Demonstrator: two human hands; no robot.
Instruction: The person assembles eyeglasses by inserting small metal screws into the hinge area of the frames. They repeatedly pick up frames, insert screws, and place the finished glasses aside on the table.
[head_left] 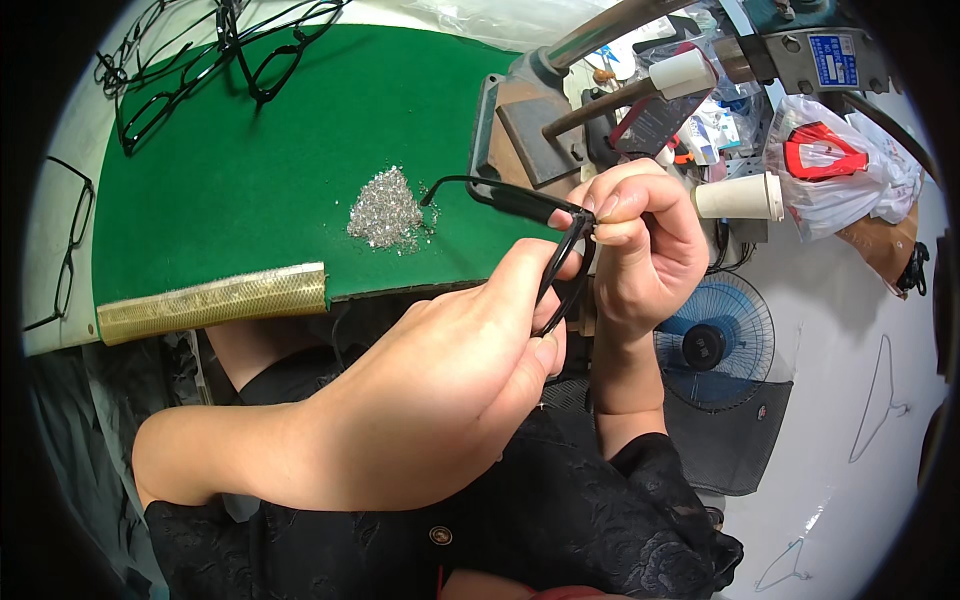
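Note:
A pair of black eyeglasses (512,199) is held up between my two hands, just past the near edge of the green mat (250,190). My left hand (430,375) is closed around the front of the frame, its fingers on the rims. At the hinge corner, my right hand (650,235) pinches the frame with thumb and fingertips; whether something tiny is also in that pinch is too small to tell. One temple points left, its curved tip close to a small heap of shiny, silvery bits (385,210) on the mat.
More black eyeglass frames (185,90) lie in a tangle at the far left, and another pair (72,235) rests at the left edge. A gold textured strip (215,302) edges the mat. A metal press (535,125), white cup (740,197) and blue fan (715,340) stand right.

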